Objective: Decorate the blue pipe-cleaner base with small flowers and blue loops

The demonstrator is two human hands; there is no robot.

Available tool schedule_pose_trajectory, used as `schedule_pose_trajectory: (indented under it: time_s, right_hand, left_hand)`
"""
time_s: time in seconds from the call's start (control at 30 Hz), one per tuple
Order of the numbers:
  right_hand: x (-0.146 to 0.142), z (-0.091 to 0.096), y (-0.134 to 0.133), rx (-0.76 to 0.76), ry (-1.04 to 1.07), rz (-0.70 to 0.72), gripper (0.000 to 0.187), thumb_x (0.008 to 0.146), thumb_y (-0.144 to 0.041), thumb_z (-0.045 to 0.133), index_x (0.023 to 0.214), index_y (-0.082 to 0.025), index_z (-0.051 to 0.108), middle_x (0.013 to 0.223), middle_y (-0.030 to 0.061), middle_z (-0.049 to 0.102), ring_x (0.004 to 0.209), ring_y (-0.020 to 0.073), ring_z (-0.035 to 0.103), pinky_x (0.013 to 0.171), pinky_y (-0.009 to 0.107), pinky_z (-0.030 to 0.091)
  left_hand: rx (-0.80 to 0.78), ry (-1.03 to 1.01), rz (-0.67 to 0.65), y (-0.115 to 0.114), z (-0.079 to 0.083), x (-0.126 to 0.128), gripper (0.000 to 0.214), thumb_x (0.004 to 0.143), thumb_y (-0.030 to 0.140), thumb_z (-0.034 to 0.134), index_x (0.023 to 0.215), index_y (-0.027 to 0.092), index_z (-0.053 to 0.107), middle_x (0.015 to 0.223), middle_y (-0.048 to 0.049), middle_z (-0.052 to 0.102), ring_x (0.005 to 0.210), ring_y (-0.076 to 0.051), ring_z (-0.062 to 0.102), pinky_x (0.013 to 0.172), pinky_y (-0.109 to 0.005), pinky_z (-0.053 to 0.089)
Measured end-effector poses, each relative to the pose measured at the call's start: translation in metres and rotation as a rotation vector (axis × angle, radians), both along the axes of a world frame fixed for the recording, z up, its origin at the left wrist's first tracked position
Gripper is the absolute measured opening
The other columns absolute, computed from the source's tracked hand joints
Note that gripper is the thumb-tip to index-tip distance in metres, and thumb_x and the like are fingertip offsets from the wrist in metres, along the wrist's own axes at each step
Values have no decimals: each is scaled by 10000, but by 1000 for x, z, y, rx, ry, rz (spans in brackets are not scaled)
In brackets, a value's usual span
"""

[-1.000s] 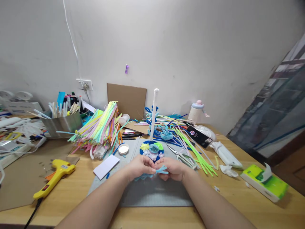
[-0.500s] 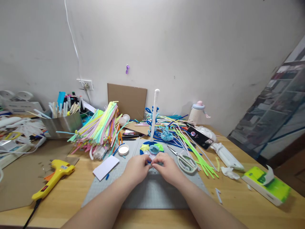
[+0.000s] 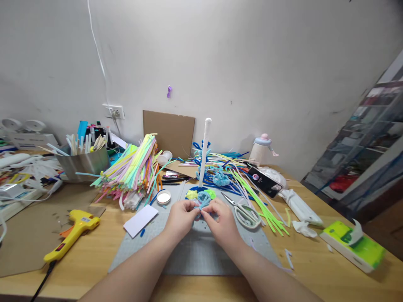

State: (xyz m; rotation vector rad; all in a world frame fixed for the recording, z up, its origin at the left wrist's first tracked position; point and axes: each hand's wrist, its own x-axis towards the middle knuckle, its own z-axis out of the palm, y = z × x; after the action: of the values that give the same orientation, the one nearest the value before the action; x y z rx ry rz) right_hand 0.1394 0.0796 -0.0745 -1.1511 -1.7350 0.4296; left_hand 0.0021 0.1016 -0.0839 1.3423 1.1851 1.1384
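Note:
My left hand [image 3: 183, 219] and my right hand [image 3: 222, 221] meet over the grey cutting mat [image 3: 201, 256], fingertips pinched close together. Between them is a light blue pipe-cleaner piece [image 3: 204, 199], partly covered by the fingers. Just behind it lies a round base of pipe cleaners with a yellow part [image 3: 191, 194], a green part and dark blue edging; its front is hidden. A white fuzzy rod [image 3: 205, 153] rises upright at the back of this base, with blue loops [image 3: 197, 153] beside it. Scissors [image 3: 247, 214] rest right of my right hand.
Left stand a bundle of pastel pipe cleaners [image 3: 132, 176] and a metal container of sticks [image 3: 83, 163]. A yellow glue gun [image 3: 72, 235] lies on cardboard. White card [image 3: 140, 221] and a small round dish [image 3: 163, 197] are nearer. A phone [image 3: 264, 181] and green tissue pack [image 3: 354, 243] lie right.
My fingers have shifted slightly and the light blue piece now shows raised between them. The view has moved a little; the surrounding things stay in place.

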Motion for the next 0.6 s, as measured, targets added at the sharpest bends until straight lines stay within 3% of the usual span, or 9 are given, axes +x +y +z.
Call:
schedule_pose_trajectory:
  time_s: [0.1, 0.23, 0.3, 0.47, 0.6]
  right_hand:
    - [-2, -4, 3, -115, 207, 47, 175, 730, -287, 606, 597, -174, 603, 638, 15, 533, 633, 153, 497, 617, 282, 367]
    - [-4, -8, 8, -500, 578, 218, 198, 669, -338, 658, 640, -153, 595, 623, 22, 605, 608, 149, 535, 603, 274, 379]
    - [-2, -8, 11, -618, 663, 275, 198, 647, -320, 677, 649, -141, 593, 575, 11, 606, 554, 119, 504, 561, 247, 348]
    - [5, -10, 18, -748, 666, 300, 188, 594, -264, 707, 607, -128, 578, 501, -17, 564, 451, 62, 368, 468, 217, 232]
    - [5, -12, 20, -698, 669, 340, 197, 584, -272, 715, 625, -132, 582, 573, 1, 603, 498, 81, 449, 516, 228, 313]
  left_hand:
    - [-52, -193, 8, 0, 2, 2, 169, 560, 244, 689, 653, 125, 613, 503, 7, 592, 457, -117, 520, 474, -223, 382]
    - [-119, -381, -62, -1, 6, 2, 285, 489, 286, 769, 657, 113, 618, 522, -10, 614, 465, -116, 537, 512, -238, 419]
    - [-152, -416, -100, -1, 7, 1, 304, 479, 293, 784, 655, 103, 624, 526, -19, 620, 470, -113, 541, 525, -237, 427]
    - [-253, -434, -112, 0, 6, -1, 301, 472, 259, 800, 660, 88, 639, 556, -38, 636, 475, -108, 549, 519, -222, 430]
    - [-396, -463, -143, -1, 10, -4, 255, 507, 208, 787, 684, 88, 649, 613, -40, 642, 512, -93, 564, 554, -202, 445]
